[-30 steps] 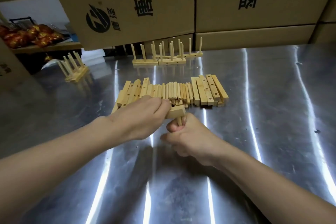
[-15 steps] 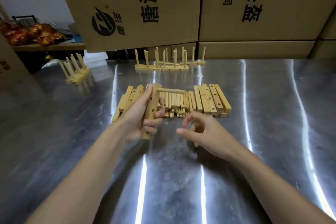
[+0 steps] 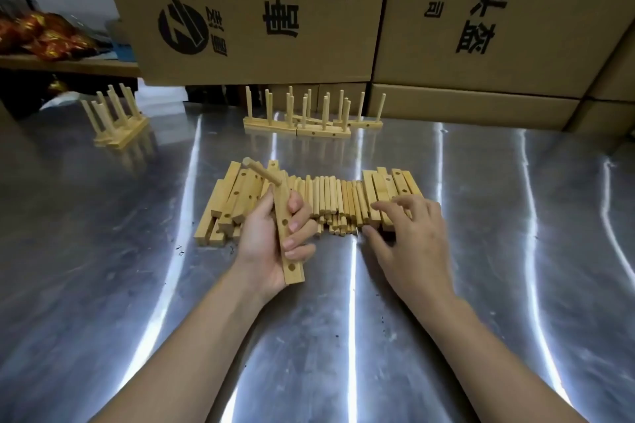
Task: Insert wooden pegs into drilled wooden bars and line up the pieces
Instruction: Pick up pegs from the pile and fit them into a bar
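Since two of its holes show empty, the left hand (image 3: 271,237) grips the drilled bar (image 3: 292,269) just in front of the peg pile (image 3: 330,199), with one peg (image 3: 261,173) seated at its far end. The right hand (image 3: 409,240) hovers over the pile's right edge, fingers loosely spread, holding nothing visible. The left fingers hide the bar's middle.

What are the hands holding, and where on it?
The left hand grips a drilled wooden bar round its middle; one peg sticks from its far end. The right hand holds nothing, fingers over the loose pegs.
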